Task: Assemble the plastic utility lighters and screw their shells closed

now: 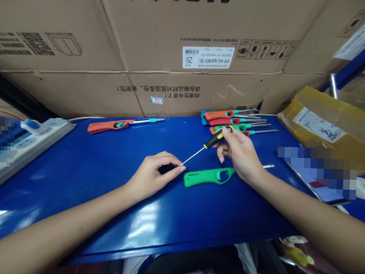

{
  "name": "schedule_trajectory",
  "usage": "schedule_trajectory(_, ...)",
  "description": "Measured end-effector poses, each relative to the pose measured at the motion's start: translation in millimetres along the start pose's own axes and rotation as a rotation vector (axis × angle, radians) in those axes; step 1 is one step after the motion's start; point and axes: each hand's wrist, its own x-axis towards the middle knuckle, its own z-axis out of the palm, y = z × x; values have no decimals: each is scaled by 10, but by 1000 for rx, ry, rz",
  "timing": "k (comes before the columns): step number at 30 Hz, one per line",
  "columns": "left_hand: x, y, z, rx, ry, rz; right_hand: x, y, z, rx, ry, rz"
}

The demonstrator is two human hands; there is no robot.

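The fingers of the left hand [153, 172] pinch together around the tip of a screwdriver [212, 142]; anything else between them is too small to tell. Its shaft slants up toward two o'clock, where the thumb and forefinger of the right hand [242, 153] grip the black-and-yellow handle, the other fingers loosely curled. At four o'clock from the tip, a green lighter [203, 177] lies on the blue surface [109, 162]. A pile of lighters [223, 122] sits around twelve o'clock from the right hand; an orange lighter [103, 127] lies at eleven from the left.
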Motion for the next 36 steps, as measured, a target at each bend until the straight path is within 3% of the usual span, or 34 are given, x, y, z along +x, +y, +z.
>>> schedule_trajectory(20,-3,-3,-25,43,-14,17,-9,4,-16,-51,-36,-8)
schedule_trajectory(25,-13,-10,-9,100,10,40,-62,-61,-22,-157,-80,-222)
schedule_trajectory(30,-28,-21,-3,175,5,129,-214,-293,3,-397,-257,-456)
schedule_trajectory(33,-31,-26,-6,188,0,198,-300,-478,99,-496,-388,-522)
schedule_trajectory(36,-33,-20,-4,178,46,239,-346,-616,241,-543,-436,-555)
